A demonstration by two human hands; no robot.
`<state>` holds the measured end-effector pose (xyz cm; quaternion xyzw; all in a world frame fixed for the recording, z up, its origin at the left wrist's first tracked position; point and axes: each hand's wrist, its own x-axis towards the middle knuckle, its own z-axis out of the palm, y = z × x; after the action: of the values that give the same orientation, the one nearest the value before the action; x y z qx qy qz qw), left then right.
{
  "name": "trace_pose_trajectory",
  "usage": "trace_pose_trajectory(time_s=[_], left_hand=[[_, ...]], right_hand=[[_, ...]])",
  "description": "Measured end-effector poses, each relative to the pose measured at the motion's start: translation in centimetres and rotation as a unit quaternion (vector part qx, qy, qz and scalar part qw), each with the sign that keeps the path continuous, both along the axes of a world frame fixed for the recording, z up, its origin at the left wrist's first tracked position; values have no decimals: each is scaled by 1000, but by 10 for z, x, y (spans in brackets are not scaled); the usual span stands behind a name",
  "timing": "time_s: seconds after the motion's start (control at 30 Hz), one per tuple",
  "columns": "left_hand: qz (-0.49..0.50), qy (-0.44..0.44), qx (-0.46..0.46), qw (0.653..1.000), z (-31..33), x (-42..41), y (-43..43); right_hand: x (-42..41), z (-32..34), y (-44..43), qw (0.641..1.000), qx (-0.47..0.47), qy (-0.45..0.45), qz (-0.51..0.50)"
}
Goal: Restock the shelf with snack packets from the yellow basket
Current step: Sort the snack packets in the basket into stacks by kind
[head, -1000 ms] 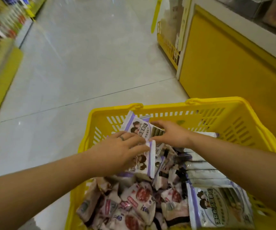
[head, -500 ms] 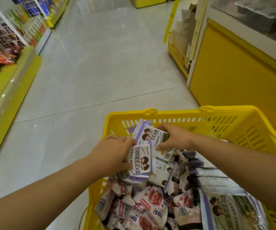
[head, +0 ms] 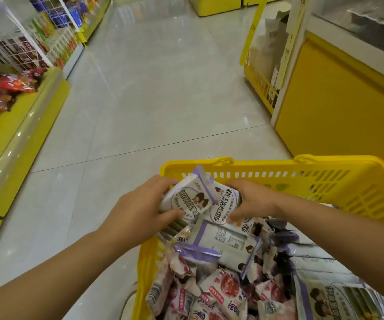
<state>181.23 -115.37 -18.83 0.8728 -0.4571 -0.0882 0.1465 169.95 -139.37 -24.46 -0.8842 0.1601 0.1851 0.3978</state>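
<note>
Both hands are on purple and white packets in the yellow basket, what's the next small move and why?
Probably lift both clear of the yellow basket: the left hand grips one purple packet, the right hand pinches a second packet, and both lie on top of the pile.

One yellow basket [head: 325,160]. Two hands: the left hand [head: 140,211] grips one purple-edged packet [head: 188,199], and the right hand [head: 253,202] grips a second purple-edged packet [head: 223,205]. At least three more of that kind lie beneath them. The small red-printed packets [head: 228,289] below the hands are too heaped to count.
</note>
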Motion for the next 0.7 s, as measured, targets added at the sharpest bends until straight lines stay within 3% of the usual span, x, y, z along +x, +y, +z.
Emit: trace_pose_trajectory(time_s=[0.13, 0.2, 0.33, 0.5, 0.7], left_hand=[[80, 50, -117, 989, 4, 7, 4], [98, 63, -142, 983, 5, 9, 4], [110, 80, -175, 975, 6, 9, 5], [110, 74, -201, 971, 8, 8, 3], [118, 71, -203, 969, 8, 8, 1]], right_hand=[[5, 7, 4, 995, -72, 23, 57], [6, 7, 7, 997, -37, 37, 51], [11, 10, 12, 993, -24, 76, 87], [19, 17, 19, 981, -101, 70, 147], [19, 18, 26, 989, -33, 85, 118]])
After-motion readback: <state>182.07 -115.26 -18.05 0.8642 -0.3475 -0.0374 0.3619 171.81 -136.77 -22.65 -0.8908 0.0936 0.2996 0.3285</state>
